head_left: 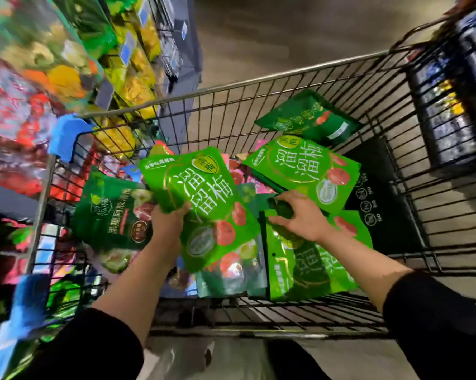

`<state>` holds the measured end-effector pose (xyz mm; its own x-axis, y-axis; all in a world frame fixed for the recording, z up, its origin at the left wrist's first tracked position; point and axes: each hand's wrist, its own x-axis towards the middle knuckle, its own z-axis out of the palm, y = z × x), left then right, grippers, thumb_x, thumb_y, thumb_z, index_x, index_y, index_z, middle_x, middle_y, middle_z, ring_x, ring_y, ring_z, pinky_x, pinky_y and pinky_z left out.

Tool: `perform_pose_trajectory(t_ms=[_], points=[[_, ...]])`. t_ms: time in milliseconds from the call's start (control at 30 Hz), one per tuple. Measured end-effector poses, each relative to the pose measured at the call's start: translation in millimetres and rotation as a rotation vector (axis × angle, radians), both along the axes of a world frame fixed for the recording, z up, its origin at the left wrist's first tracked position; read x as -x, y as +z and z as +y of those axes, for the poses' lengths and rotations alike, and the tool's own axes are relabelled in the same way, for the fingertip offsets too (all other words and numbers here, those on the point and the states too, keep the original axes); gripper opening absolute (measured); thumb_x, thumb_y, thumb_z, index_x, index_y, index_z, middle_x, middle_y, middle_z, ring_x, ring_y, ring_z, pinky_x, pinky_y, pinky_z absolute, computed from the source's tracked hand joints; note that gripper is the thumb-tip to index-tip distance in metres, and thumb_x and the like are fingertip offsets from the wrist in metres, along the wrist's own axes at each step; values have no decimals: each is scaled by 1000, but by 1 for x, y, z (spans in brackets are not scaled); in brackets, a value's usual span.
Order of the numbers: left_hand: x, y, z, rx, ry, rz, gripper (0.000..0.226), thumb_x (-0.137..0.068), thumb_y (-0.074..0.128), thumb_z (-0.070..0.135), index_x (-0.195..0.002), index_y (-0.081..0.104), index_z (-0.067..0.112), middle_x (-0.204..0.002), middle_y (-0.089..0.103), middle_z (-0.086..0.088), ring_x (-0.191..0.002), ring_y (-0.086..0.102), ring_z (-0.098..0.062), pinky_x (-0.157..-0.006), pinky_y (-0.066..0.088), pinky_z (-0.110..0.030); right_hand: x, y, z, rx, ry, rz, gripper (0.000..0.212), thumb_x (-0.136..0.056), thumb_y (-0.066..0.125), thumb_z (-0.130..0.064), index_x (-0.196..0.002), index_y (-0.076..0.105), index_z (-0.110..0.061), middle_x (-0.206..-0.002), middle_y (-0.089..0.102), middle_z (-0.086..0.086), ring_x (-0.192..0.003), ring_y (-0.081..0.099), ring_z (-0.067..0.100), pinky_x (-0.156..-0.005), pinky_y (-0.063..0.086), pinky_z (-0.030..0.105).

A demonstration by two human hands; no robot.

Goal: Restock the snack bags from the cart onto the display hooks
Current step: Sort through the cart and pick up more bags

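Snack bags fill the wire cart point(258, 86) below me: my left grip point(167, 218) has its fingers curled round a bright green bag point(204, 198), held above the pile, while my right grip point(300, 215) pinches the top edge of another green bag point(308, 264) lying in the basket (display shelves point(67, 64) blur past at left)

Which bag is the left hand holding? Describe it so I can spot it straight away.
Look inside the wire cart, at the left-centre. The left hand grips a bright green snack bag lifted above the pile, tilted. Unlike the dark green bag to its left, it is light green with large white characters and red fruit pictures.
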<state>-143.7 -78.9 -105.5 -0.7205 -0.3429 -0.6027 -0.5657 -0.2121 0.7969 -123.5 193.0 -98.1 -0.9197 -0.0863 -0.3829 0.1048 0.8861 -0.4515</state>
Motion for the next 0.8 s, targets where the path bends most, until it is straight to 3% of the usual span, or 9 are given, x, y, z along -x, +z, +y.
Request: perform_pose_trajectory(t_ms=[167,233,267,333,400,467,567,700,800], points=[[0,19,-56,130,45,71,25,-83,64,-9,-89,57,13,-89,68,-6,-54,63,-2,-55,54,-21,22,-20,-63,-18,69,-35,58,-85,70,-33,-132,49,-5,-126,56,20,-117,53,32,-95,40,33],[-6,19,-73,131,50,23,24,-83,66,-7,-101,61,7,-102,66,-14,-62,64,-11,-63,55,-28,32,-29,-81,-52,35,-69,72,-85,69,-36,-140,37,-4,-134,47,22,-125,45,35,-102,36,35],[-9,18,-78,128,46,-3,26,-83,66,-7,-105,61,6,-102,65,-15,-64,64,-14,-65,55,-30,38,-33,-86,-51,-8,-70,80,-85,70,-37,-145,30,-3,-139,42,22,-130,39,35,-106,32,36],[-17,14,-83,134,41,-24,25,-84,63,-10,-100,59,9,-88,63,-10,-52,63,-6,-51,54,-23,50,-36,-94,49,-175,-33,90,-80,76,-30,-147,25,-2,-143,39,22,-134,35,35,-111,28,37],[-25,8,-83,152,49,-44,30,-84,61,-12,-104,57,10,-84,61,-4,-43,59,1,-42,50,-16,59,-35,-98,313,-419,33,80,-68,85,-11,-134,41,0,-131,50,22,-125,47,34,-108,36,38],[-33,7,-82,149,90,-64,32,-84,62,-11,-111,57,7,-94,62,-7,-52,63,-7,-52,53,-22,63,-31,-106,610,-638,31,61,-59,85,5,-108,51,-8,-111,61,16,-107,59,32,-98,47,42],[-36,4,-84,146,141,-120,40,-84,66,-6,-121,55,1,-108,62,-14,-86,60,-24,-80,50,-40,59,-27,-112,676,-715,-165,40,-60,84,5,-73,51,-12,-82,58,7,-80,57,23,-75,50,39],[-33,8,-83,179,111,-145,41,-82,70,0,-120,56,5,-113,64,-17,-96,62,-32,-88,51,-48,49,-38,-108,563,-615,-222,7,-82,72,-5,-88,68,-5,-84,65,8,-77,60,22,-67,46,26],[-32,15,-80,192,110,-116,38,-83,69,-1,-119,57,4,-106,63,-13,-92,62,-29,-82,51,-41,48,-32,-104,586,-584,-137,16,-89,67,-12,-73,65,-11,-79,64,10,-66,56,20,-67,44,29]])
